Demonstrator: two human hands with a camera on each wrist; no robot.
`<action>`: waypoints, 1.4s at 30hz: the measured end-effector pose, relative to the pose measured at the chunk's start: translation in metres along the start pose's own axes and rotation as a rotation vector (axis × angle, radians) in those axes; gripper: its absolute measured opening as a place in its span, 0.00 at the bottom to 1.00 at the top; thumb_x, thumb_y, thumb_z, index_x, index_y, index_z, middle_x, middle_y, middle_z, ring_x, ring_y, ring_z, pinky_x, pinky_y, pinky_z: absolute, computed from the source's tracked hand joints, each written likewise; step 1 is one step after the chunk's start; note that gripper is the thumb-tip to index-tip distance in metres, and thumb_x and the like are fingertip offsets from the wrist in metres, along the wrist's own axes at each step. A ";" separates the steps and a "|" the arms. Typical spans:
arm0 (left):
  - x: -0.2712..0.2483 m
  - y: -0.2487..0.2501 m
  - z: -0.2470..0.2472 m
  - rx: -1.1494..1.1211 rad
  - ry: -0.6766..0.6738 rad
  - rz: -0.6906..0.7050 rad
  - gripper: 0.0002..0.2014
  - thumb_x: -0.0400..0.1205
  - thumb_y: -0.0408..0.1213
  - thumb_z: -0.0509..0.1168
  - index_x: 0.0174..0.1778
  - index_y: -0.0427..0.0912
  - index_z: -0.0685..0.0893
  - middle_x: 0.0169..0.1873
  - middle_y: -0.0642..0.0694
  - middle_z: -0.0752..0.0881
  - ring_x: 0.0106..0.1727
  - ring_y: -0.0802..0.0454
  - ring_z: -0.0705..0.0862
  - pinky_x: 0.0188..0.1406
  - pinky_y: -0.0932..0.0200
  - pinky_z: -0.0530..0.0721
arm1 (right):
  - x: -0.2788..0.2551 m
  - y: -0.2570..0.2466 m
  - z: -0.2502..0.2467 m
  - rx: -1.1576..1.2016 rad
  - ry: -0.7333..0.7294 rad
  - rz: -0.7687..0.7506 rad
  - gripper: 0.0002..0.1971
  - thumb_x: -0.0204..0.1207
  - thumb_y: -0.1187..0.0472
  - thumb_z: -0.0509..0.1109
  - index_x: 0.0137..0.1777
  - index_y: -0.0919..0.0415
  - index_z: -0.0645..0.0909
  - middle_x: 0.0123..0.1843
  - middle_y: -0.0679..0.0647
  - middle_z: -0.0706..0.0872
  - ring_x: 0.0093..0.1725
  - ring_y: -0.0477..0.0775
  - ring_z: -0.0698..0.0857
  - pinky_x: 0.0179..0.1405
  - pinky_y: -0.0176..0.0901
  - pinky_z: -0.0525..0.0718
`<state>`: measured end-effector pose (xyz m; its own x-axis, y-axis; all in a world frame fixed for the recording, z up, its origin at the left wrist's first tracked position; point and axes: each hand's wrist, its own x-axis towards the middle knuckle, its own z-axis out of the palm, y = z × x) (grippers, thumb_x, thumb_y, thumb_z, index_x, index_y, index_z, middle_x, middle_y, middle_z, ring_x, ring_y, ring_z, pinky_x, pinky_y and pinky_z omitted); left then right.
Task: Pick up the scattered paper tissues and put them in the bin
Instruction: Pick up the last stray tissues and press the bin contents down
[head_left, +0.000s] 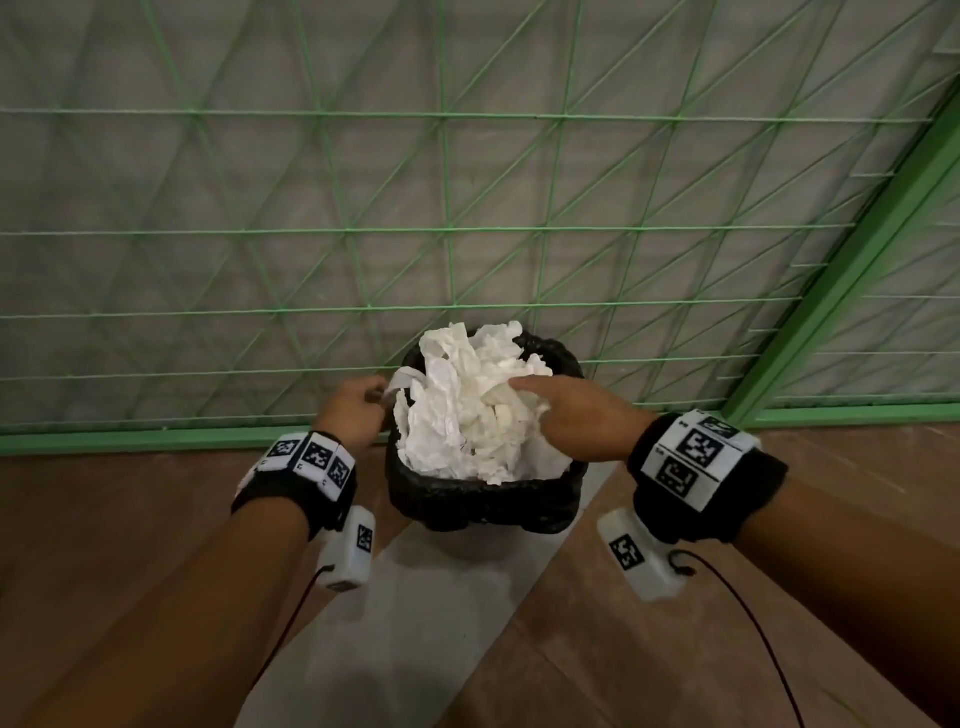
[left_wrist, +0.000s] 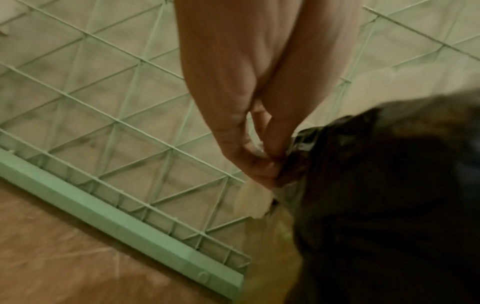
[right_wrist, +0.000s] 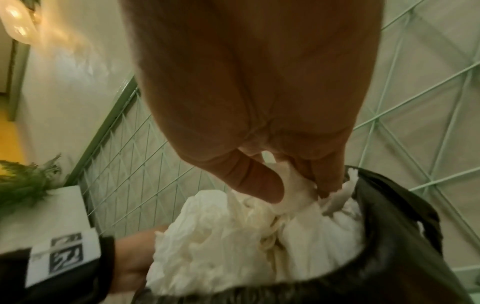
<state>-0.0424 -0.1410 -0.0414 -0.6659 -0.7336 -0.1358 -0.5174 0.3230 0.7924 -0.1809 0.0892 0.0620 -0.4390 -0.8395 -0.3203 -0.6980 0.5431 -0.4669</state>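
Note:
A small bin with a black liner (head_left: 483, 506) stands on the floor against a green grid panel. Crumpled white paper tissues (head_left: 462, 415) are heaped above its rim. My left hand (head_left: 375, 399) is at the bin's left edge. In the left wrist view my left hand (left_wrist: 270, 164) pinches the black liner (left_wrist: 389, 195) between thumb and fingers. My right hand (head_left: 535, 404) lies on top of the heap from the right. The right wrist view shows my right hand (right_wrist: 298, 191) with thumb and fingers closed on a wad of the tissues (right_wrist: 233, 242) just inside the liner's rim (right_wrist: 389, 205).
A green wire grid panel (head_left: 447, 228) with a green bottom rail (head_left: 156, 441) rises right behind the bin, and a green post (head_left: 852, 260) slants at the right. The floor is brown boards (head_left: 130, 597) with a pale strip (head_left: 441, 623). A green plant (right_wrist: 23, 183) shows far left.

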 end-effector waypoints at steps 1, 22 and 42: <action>0.001 0.003 0.000 0.006 0.065 0.011 0.08 0.77 0.30 0.67 0.33 0.45 0.83 0.38 0.34 0.88 0.40 0.45 0.83 0.50 0.45 0.84 | 0.002 -0.001 0.004 -0.026 -0.033 0.002 0.32 0.78 0.68 0.58 0.83 0.53 0.60 0.83 0.55 0.65 0.82 0.55 0.64 0.79 0.42 0.64; -0.050 0.097 0.028 0.961 -0.513 0.226 0.12 0.80 0.32 0.60 0.56 0.33 0.83 0.57 0.37 0.86 0.58 0.39 0.85 0.53 0.52 0.83 | 0.018 -0.028 0.005 -0.125 -0.288 0.110 0.18 0.84 0.62 0.52 0.68 0.66 0.77 0.73 0.61 0.78 0.66 0.57 0.77 0.60 0.36 0.70; -0.053 0.105 -0.003 0.802 -0.319 0.299 0.12 0.80 0.32 0.57 0.50 0.38 0.86 0.50 0.44 0.85 0.50 0.42 0.84 0.43 0.55 0.79 | 0.053 0.006 -0.029 -0.337 0.236 -0.099 0.20 0.68 0.70 0.62 0.59 0.64 0.84 0.62 0.59 0.84 0.62 0.63 0.82 0.61 0.52 0.82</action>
<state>-0.0596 -0.0707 0.0507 -0.8875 -0.3911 -0.2437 -0.4386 0.8792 0.1861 -0.2250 0.0472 0.0664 -0.4509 -0.8897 -0.0714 -0.8720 0.4561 -0.1778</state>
